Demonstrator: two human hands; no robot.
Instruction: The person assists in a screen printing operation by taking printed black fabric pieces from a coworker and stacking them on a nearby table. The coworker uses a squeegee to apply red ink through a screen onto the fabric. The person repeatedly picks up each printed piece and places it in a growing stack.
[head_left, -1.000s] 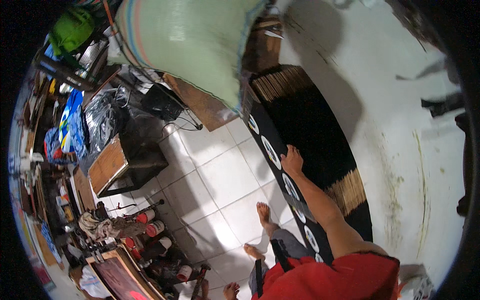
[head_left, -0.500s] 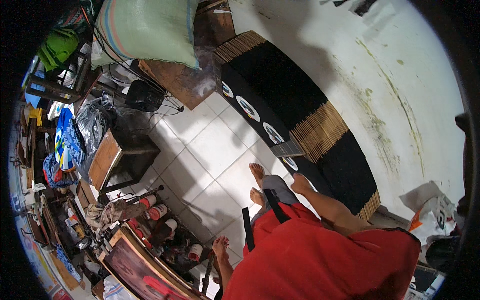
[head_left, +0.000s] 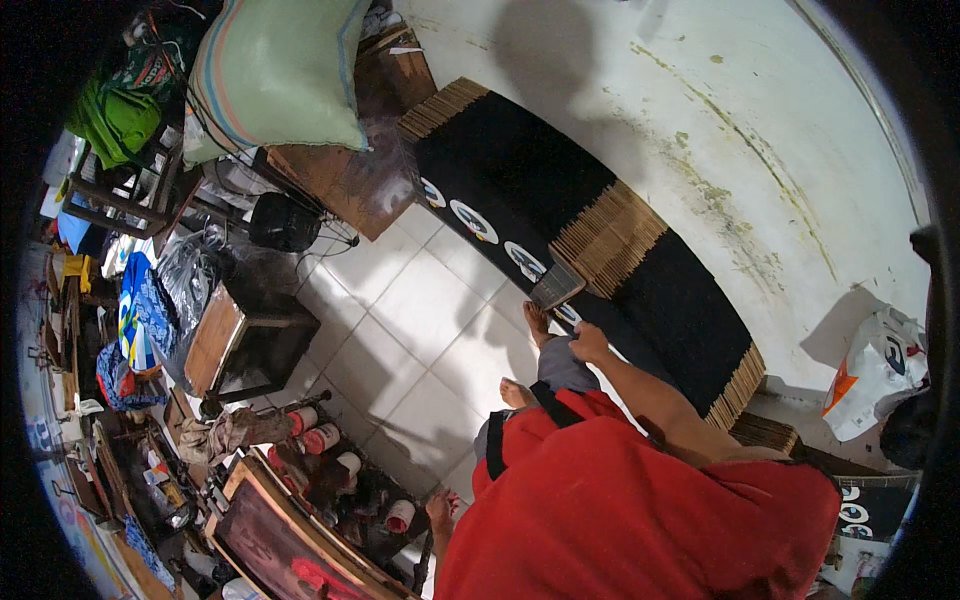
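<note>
Well, the right hand [head_left: 590, 343], near the middle of the frame, is at the front edge of the black stack [head_left: 520, 150]. Its fingers look curled, but I can't tell if they pinch anything. The stack runs from the upper middle down to the lower right, by the wall [head_left: 690, 120]. The left hand [head_left: 440, 507], low in the middle, is near the paint cans [head_left: 400, 516]; I can't tell what its fingers do.

A hard tug on the stack's edge could make the top pieces slide off, since they overlap. The left arm could bump a can and spill it. Red paint on fingers could leave marks.

White round pictures [head_left: 473, 221] run along the stack's front. The white bag [head_left: 870, 375] at the right has a dark mark. Big white letters show at the lower right. The can labels are too small to read.
</note>
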